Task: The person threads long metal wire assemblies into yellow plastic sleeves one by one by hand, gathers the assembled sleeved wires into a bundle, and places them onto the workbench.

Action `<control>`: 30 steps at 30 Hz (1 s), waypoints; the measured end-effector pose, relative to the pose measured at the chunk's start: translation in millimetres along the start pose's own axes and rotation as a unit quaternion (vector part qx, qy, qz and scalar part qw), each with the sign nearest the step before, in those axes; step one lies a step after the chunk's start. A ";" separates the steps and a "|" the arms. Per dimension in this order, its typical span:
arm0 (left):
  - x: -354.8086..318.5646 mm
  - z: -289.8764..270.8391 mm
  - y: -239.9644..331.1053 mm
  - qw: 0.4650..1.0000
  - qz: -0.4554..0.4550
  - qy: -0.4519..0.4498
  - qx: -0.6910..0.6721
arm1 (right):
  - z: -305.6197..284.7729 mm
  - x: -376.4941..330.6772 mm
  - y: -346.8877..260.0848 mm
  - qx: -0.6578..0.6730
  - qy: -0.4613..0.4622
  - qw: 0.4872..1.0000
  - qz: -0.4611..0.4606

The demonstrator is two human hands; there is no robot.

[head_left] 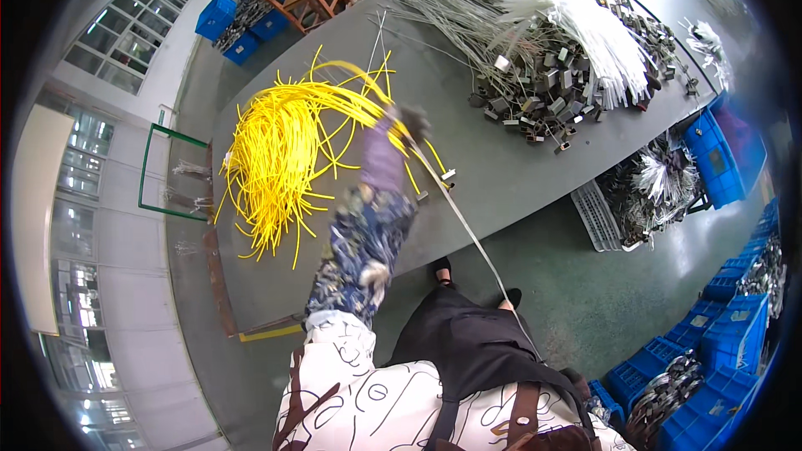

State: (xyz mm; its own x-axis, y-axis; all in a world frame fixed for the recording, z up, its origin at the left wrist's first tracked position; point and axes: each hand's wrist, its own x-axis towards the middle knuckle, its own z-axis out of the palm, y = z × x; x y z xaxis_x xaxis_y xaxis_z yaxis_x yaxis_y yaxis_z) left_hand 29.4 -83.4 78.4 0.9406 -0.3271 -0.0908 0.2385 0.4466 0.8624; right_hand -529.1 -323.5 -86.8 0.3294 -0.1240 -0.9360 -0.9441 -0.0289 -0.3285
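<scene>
The largest thing was the grey desk, which spread on both sides of the person's left hand. Seen from this hand, blue plastic crates stood around four o'clock. The heap of grey metal blocks with wires lay on the desk between two and three o'clock, and the bundle of yellow flexible strands lay on it at about nine o'clock, its narrowed part reaching to the hand. The left hand was dark and blurred over this part; I could not tell how far it was open, nor whether it gripped the strands, the long pale strip leading toward five o'clock, or both. The right hand was out of view.

In my judgement, the step was the gathering of the strands, and the next move called for a sure hold without tangling the loose ends. Smallest was a pale end piece, at five o'clock. No brand, label or writing was readable.
</scene>
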 end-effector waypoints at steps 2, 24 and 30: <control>-49.8 -16.6 -74.9 0.991 -0.131 -0.036 -0.016 | 9.9 41.2 37.7 -0.017 -0.033 0.994 -0.099; -27.4 -100.0 -44.4 0.952 -0.189 0.169 0.171 | 83.5 26.4 -459.7 -0.217 0.118 0.756 -0.606; -43.7 -115.6 -18.6 0.953 -0.157 0.159 0.203 | 49.9 87.7 -598.3 -0.376 0.348 0.694 -0.505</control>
State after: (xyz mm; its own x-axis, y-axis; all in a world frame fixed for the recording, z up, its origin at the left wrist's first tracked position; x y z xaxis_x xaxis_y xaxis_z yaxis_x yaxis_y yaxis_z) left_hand 11.7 18.9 8.7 0.8793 -0.0944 -0.4669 0.4679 -0.0127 0.8837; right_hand 65.3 -267.5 21.3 0.9894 -0.1063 0.0990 -0.0627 -0.9272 -0.3694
